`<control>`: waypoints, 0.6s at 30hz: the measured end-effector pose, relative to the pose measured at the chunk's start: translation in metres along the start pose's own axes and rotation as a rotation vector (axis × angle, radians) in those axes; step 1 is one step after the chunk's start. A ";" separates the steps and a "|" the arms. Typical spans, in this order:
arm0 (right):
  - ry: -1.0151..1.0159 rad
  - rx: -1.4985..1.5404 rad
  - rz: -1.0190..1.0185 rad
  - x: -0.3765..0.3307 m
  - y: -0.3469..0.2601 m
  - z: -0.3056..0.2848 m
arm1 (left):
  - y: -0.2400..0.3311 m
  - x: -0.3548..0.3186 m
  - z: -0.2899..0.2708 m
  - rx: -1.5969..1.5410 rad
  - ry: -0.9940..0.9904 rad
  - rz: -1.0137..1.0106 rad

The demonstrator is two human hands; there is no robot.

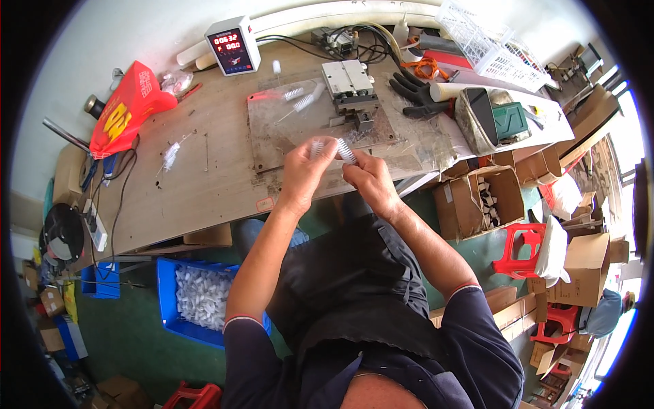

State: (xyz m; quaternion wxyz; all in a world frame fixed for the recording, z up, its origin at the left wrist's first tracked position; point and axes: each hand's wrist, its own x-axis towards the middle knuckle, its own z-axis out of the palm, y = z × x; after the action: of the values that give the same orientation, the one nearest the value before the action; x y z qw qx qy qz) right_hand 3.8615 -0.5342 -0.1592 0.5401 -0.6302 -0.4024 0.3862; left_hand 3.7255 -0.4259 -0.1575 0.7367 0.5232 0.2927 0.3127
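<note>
Close together over the front of the workbench, both my hands work on small white-bristled brushes. My left hand (306, 173) is closed round a small bristle brush (317, 148), partly hidden by the fingers. The fingers of my right hand (372, 181) are pinched at the lower end of another bristle brush (346, 151), which tilts up toward the left hand. Just beyond lies a worn metal plate (272, 146) carrying a metal clamping fixture (350, 84) with a small steel block (364, 121). Loose on the plate are a twisted-wire brush (304, 102) and a shorter one (293, 93).
A digital counter box (233, 46) stands at the back, beside a red bag (129, 112). Black gloves (417, 95) and a tray (470, 119) lie to the right. A blue crate (165, 293) of white brushes sits on the floor at left, a cardboard box (455, 208) at right.
</note>
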 end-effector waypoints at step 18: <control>0.065 -0.251 -0.029 -0.002 0.008 -0.023 | -0.002 0.037 -0.004 0.127 -0.114 -0.100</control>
State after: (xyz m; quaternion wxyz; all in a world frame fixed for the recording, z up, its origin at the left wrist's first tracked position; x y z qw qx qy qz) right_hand 3.8830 -0.5454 -0.1646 0.4754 -0.6992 -0.4386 0.3045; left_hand 3.7460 -0.3961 -0.1639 0.7321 0.5707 0.2952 0.2262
